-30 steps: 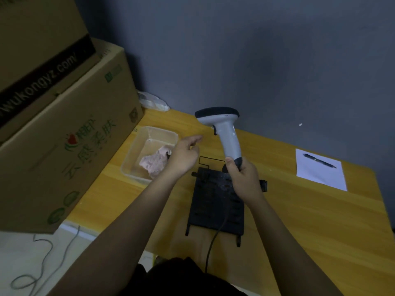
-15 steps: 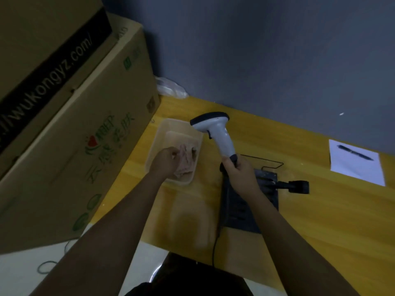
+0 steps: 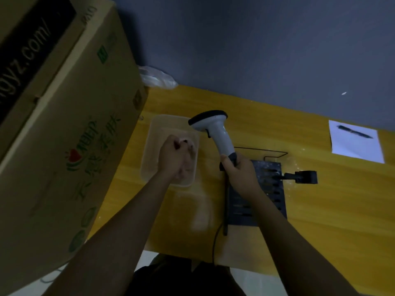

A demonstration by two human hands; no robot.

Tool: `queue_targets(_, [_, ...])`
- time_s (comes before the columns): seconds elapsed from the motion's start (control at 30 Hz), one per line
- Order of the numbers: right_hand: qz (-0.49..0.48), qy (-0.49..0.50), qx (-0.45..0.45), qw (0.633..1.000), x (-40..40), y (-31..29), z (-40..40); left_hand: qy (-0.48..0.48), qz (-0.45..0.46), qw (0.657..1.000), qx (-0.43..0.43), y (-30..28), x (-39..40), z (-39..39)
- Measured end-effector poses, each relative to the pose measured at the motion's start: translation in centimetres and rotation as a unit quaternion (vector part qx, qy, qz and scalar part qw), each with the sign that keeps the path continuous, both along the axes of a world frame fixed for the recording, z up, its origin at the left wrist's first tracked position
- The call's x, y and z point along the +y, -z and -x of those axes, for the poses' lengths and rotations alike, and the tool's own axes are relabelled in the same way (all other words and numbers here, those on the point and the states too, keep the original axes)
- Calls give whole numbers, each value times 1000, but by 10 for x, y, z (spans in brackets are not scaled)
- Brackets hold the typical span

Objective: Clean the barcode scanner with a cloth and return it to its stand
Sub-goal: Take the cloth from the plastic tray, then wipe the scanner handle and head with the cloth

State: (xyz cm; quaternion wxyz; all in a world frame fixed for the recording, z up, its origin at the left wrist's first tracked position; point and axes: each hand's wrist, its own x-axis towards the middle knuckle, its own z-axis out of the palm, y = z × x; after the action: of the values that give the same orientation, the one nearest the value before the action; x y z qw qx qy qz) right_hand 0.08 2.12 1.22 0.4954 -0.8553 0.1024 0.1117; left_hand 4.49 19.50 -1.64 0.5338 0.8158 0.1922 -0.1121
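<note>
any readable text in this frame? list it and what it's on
"yz.com/" in white on the black band of the upper cardboard box; its start is cut off.
Large green Chinese characters beside a red heart logo on the lower cardboard box: too blurred to read.
Small green square mark near that box's top edge: unreadable.
Sheet of paper, barcode scanner: no text seen.

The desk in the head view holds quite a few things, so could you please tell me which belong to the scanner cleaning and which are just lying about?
For the job:
barcode scanner, held in the right hand
cloth in the clear tub, under the left hand
black stand

Lying about:
cardboard boxes
paper with pen
plastic bag
</note>
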Motion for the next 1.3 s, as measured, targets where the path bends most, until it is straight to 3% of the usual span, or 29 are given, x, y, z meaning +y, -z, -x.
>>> queue_targets(0.17, [45, -24, -20, 998, -17, -27, 11, 0, 64, 989, -131, -75, 8, 16])
queue_targets(0.33, [42, -57, -27, 997, -34, -53, 23, 130, 165, 953, -220, -138, -8, 29])
queue_targets(0.4, [37, -85, -39, 995, -42, -67, 26, 200, 167, 930, -259, -152, -24, 33])
queue_targets(0.47, [33, -116, -43, 992, -52, -83, 30, 282, 89, 914, -278, -154, -43, 37])
queue_targets(0.67, [-11, -166, 37, 985, -96, -129, 28, 492, -145, 809, -286, -138, -80, 48])
queue_targets(0.73, [-31, -176, 66, 982, -106, -142, 27, 510, -288, 739, -333, -132, -96, 45])
queue_targets(0.83, [51, -225, 13, 973, -114, -151, 30, 478, -421, 679, -365, -144, -117, 31])
queue_targets(0.9, [258, -287, -91, 918, -120, -148, 31, 524, -436, 650, -336, -157, -121, 21])
queue_targets(0.97, [441, -344, -232, 795, -124, -135, 31, 588, -436, 632, -255, -160, -127, 12])
queue_targets(1.0, [477, -371, -259, 753, -124, -129, 32, 604, -450, 633, -181, -162, -131, 11])
queue_targets(1.03, [490, -382, -272, 735, -121, -126, 34, 623, -466, 619, -106, -164, -134, 12])
queue_targets(1.07, [484, -384, -267, 740, -122, -120, 32, 638, -482, 593, -98, -161, -137, 13])
queue_targets(1.1, [443, -361, -245, 783, -124, -115, 31, 647, -498, 565, -120, -157, -139, 13])
queue_targets(1.13, [352, -319, -196, 858, -126, -111, 32, 631, -514, 552, -182, -151, -138, 12])
queue_targets(1.17, [216, -261, -126, 932, -128, -108, 34, 594, -531, 552, -247, -147, -136, 14])
queue_targets(1.2, [48, -191, -48, 979, -129, -107, 36, 543, -559, 544, -310, -141, -134, 15])
queue_targets(1.23, [-117, -132, 41, 983, -127, -108, 39, 494, -584, 540, -351, -137, -134, 20])
queue_targets(1.27, [-239, -95, 106, 960, -125, -105, 41, 450, -603, 535, -385, -132, -137, 25])
queue_targets(1.3, [-291, -73, 133, 945, -123, -102, 43, 418, -609, 529, -418, -128, -139, 30])
